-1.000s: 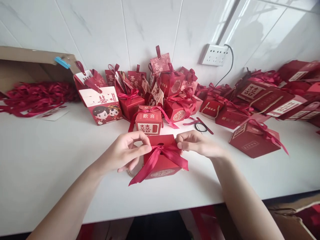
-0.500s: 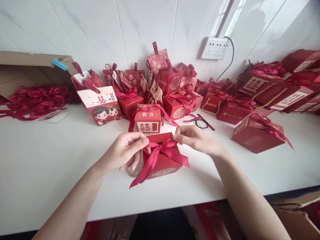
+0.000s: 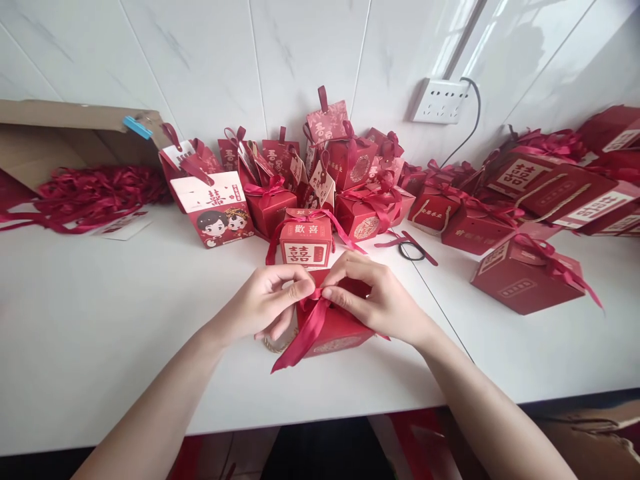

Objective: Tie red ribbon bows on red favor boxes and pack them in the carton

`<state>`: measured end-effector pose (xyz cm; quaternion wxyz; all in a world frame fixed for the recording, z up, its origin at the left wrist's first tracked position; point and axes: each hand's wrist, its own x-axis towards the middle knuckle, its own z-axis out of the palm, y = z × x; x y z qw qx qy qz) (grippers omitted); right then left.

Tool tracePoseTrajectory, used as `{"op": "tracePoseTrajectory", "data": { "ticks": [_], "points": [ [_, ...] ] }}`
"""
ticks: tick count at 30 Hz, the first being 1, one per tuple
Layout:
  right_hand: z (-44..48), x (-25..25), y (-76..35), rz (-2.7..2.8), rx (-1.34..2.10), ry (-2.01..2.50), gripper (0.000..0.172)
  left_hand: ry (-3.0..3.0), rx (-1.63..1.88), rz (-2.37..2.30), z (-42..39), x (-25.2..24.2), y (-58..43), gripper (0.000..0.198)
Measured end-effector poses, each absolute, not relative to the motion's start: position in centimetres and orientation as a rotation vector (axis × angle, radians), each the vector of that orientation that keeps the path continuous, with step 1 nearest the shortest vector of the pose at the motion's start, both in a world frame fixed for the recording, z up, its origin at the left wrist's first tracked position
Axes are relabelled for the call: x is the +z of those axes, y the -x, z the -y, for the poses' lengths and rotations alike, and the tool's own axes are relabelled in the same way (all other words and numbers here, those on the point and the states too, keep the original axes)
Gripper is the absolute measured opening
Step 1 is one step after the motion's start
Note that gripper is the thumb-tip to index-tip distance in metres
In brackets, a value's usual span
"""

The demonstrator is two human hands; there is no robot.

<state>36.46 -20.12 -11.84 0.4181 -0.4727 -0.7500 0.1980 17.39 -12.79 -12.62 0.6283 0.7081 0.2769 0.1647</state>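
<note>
Tiled wall [image 3: 210, 60]: rose behind everything, white with grey veins.
White table [image 3: 100, 347]: ran across the view, carrying the boxes.
Cardboard carton [image 3: 25, 147]: lay at the back left, its mouth facing the table.
Piled boxes [image 3: 550, 187]: stacked red at the far right, some with ribbons or cords.
Ribbon heap [image 3: 105, 193]: spread in a dark-red tangle at the carton's mouth.
Lone box [image 3: 525, 280]: sat at the right, in front of the pile, with a bow on top.
Worked box [image 3: 345, 327]: stood near the table's front edge, between the person's hands, a pale round design on its front.
Small box [image 3: 306, 243]: stood just behind the worked box.
Right hand [image 3: 375, 293]: reached over the worked box, thumb and forefinger pinching the ribbon by its knot.
Left hand [image 3: 270, 300]: pinched the same ribbon from the other side, fingertips close to the right hand's.
Ribbon [image 3: 307, 333]: glossy red, one tail hanging down the worked box's front.
Power strip [image 3: 440, 100]: was fixed to the wall, a dark cable leaving it.
Blue clip [image 3: 137, 127]: gripped the carton's flap.
</note>
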Motion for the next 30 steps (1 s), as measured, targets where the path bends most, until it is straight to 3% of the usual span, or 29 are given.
{"op": "tracePoseTrajectory", "data": {
  "ticks": [7, 18, 30],
  "points": [
    [20.1, -11.9, -36.6, 1.901, 0.626, 1.181, 0.027, -1.602, 0.316, -0.633, 12.8, -12.5, -17.3, 0.042],
    [20.0, -12.2, -36.7, 1.929, 0.620, 1.188, 0.014, -1.594, 0.330, -0.629, 12.9, -11.9, -17.3, 0.035],
    [20.1, -12.1, -36.7, 1.931, 0.630, 1.185, 0.021, -1.516, 0.291, -0.540, 12.9, -11.4, -17.1, 0.026]
  ]
}}
